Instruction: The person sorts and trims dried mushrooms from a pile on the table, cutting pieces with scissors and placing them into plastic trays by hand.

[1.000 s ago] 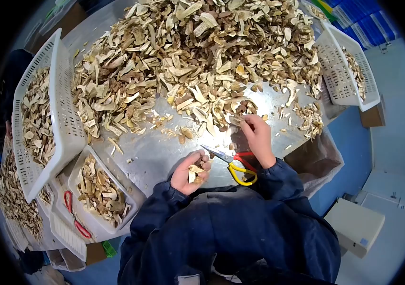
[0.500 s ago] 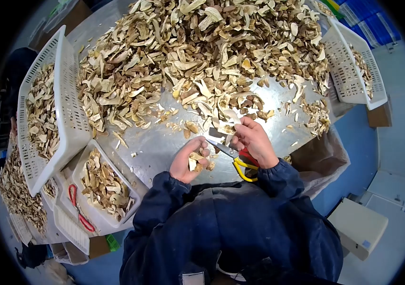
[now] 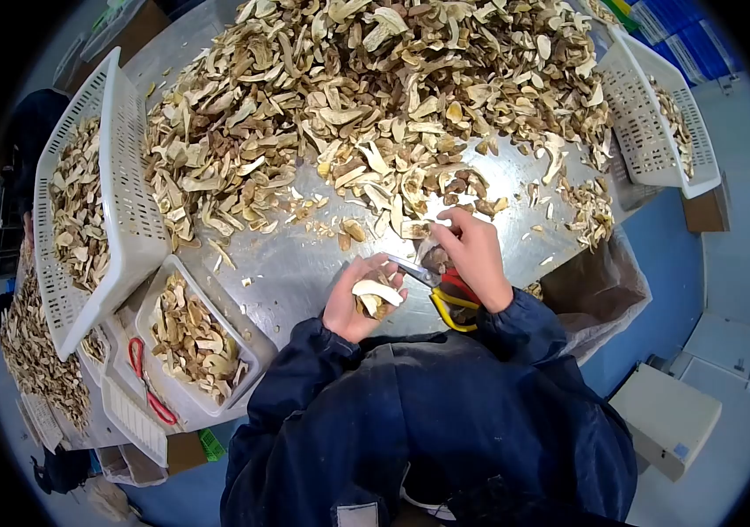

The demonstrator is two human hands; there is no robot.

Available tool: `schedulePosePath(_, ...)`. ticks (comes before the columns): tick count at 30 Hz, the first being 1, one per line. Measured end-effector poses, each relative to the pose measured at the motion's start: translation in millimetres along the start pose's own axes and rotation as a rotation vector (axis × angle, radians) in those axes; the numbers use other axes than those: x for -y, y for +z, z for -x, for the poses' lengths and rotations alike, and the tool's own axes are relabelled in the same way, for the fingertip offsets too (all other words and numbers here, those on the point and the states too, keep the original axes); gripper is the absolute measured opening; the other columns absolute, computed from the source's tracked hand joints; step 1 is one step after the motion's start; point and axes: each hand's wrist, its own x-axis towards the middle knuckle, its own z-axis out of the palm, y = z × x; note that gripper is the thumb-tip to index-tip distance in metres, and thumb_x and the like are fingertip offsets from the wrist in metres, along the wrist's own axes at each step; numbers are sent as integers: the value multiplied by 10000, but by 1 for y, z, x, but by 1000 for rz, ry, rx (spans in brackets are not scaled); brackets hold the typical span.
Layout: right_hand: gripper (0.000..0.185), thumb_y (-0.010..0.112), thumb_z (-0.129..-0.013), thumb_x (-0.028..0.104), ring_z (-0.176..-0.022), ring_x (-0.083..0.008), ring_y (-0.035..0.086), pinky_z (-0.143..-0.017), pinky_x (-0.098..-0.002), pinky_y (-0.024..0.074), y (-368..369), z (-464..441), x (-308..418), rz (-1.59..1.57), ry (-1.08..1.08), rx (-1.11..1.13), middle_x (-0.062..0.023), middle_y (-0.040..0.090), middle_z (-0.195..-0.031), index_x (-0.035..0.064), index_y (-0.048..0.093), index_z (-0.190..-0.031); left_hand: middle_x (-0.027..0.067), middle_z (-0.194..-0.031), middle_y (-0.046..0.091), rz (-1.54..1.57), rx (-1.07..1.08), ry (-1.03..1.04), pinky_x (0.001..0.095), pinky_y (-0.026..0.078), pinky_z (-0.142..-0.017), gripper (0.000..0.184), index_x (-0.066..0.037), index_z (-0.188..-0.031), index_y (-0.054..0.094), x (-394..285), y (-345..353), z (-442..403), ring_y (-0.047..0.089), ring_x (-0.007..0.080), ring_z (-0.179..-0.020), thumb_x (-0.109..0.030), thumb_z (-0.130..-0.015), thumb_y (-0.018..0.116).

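My left hand (image 3: 359, 303) is cupped, palm up, around a few dried mushroom slices (image 3: 377, 292), a long pale one on top. Just right of it, scissors (image 3: 445, 303) with yellow and red handles sit under my right hand (image 3: 473, 255), their blades pointing at the left fingertips. The right hand's lower fingers are hidden but seem curled round the handles. Its thumb and index finger are by a pale slice (image 3: 414, 229) at the near edge of the big mushroom pile (image 3: 375, 105); whether they touch it I cannot tell.
White perforated baskets of slices stand at left (image 3: 133, 202) and right (image 3: 656, 114). A white tray (image 3: 247, 373) of slices and red-handled scissors (image 3: 148, 386) lie lower left. Below the table's right edge is a lined bin (image 3: 612, 290). Another person's dark sleeve (image 3: 32, 132) shows far left.
My right thumb and index finger have moved off the pale slice they held. A long pale slice now tops the ones in my left hand, which has shifted slightly right and opened more.
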Motion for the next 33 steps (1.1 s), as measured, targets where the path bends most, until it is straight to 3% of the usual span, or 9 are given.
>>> schedulePosePath(5,236,671,-762,229,-636,-287,562,-575,-369,442,23,2,-13,291,-174,-79,-122,551,-701,19,613,-855,69,-981,563,86,114,-15,392,494,-801,306,-57,-1143,516,0,-1,8,569,201,-859,-294,-950,502)
schedulePosePath(7,210,657,-767,217,-632,-286,560,-580,-365,446,30,-3,-25,272,-286,-43,-133,554,-726,29,578,-818,58,-983,559,87,178,5,396,494,-765,348,-62,-1147,529,-2,-7,5,562,197,-840,-346,-973,429)
schedulePosePath(11,110,611,-834,68,-544,-63,473,-491,-204,368,-17,13,7,-526,232,204,-8,526,-649,57,524,-769,66,-978,559,68,117,113,314,514,-677,249,-37,-1136,525,4,1,35,570,163,-810,-153,-917,548)
schedulePosePath(15,66,550,-879,53,-480,-70,481,-447,-181,329,9,-15,10,-714,128,307,-10,522,-618,58,505,-830,61,-925,547,-55,-9,520,266,501,-600,237,-24,-1106,537,-50,-29,90,570,142,-781,-118,-892,575)
schedulePosePath(18,99,556,-885,68,-492,-55,456,-459,-176,314,8,-16,19,-670,78,345,-2,516,-604,60,490,-810,41,-839,582,-392,-401,863,233,483,-575,238,-14,-1080,560,-82,-38,156,559,115,-604,-108,-866,605)
schedulePosePath(21,91,565,-882,72,-500,-50,442,-467,-177,318,7,-18,17,-635,76,359,0,519,-611,57,500,-820,-15,-858,591,-926,-811,1347,213,461,-616,227,-35,-1066,602,-104,-68,193,540,72,-698,-33,-839,612)
schedulePosePath(22,86,568,-881,74,-505,-50,449,-468,-177,324,8,-18,18,-622,68,366,0,521,-615,55,505,-825,-3,-856,588,-991,-1012,1323,227,462,-673,252,-33,-1075,603,-107,-61,202,533,76,-726,-38,-823,627)
schedulePosePath(28,70,578,-876,77,-516,-53,504,-456,-176,355,14,-11,21,-548,77,421,0,548,-637,42,522,-850,158,-969,642,-1882,-1234,1288,364,476,-797,339,-30,-1070,618,-131,-67,215,604,334,-915,-68,-736,659)
schedulePosePath(33,64,572,-873,66,-513,-47,494,-448,-173,348,12,-2,20,-559,118,405,-4,555,-648,48,516,-848,178,-936,656,-1634,-1134,1104,377,482,-790,196,-15,-936,675,-160,-79,223,617,339,-884,-115,-783,604)
